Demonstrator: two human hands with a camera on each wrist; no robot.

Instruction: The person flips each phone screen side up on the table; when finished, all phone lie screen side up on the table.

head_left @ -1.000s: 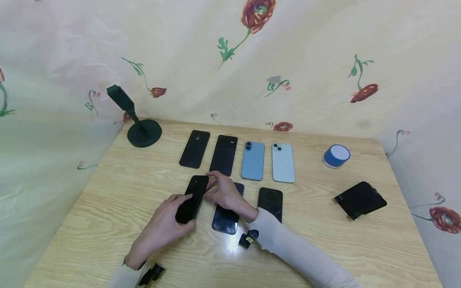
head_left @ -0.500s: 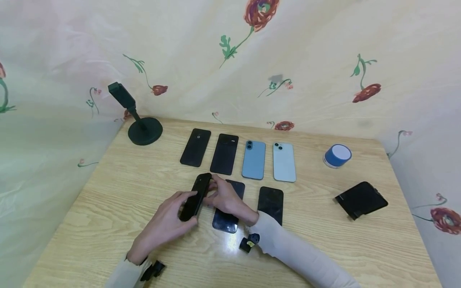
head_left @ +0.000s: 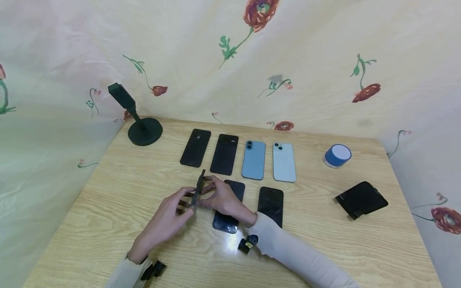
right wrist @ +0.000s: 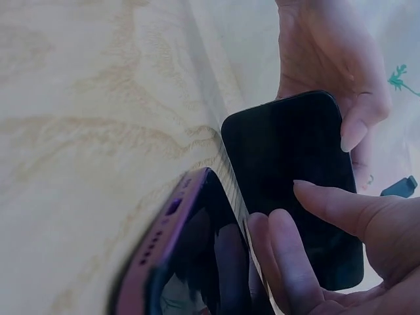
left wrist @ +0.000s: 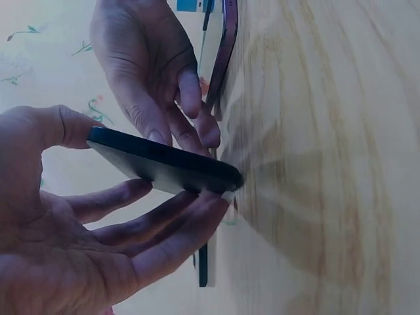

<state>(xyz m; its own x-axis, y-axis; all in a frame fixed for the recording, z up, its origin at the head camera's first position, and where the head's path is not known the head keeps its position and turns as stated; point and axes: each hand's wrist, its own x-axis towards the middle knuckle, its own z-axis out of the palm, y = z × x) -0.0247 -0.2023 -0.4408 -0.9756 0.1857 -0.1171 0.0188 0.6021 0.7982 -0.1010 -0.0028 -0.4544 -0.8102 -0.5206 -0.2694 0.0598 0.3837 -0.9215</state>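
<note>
A black smartphone (head_left: 197,189) stands tilted up on its long edge, close over the wooden table. My left hand (head_left: 163,222) grips it, thumb on the upper edge and fingers against the back and lower edge in the left wrist view. On the screen side, my right hand (head_left: 224,199) has its thumb on the dark glass in the right wrist view, with curled fingers near the lower edge. Partly hidden below the right hand lies another dark phone (head_left: 225,222), whose purple edge (right wrist: 154,246) shows in the right wrist view.
Behind the hands lie two black phones (head_left: 195,148) (head_left: 224,155), a blue phone (head_left: 253,161) and a pale blue phone (head_left: 284,163). One dark phone (head_left: 271,202) sits by the right sleeve. A black stand (head_left: 145,132), a blue cylinder (head_left: 336,156) and a black folding holder (head_left: 361,200) surround them.
The held smartphone has turned from showing its broad back to standing nearly edge-on in the head view. Both hands keep hold and have shifted only slightly.
</note>
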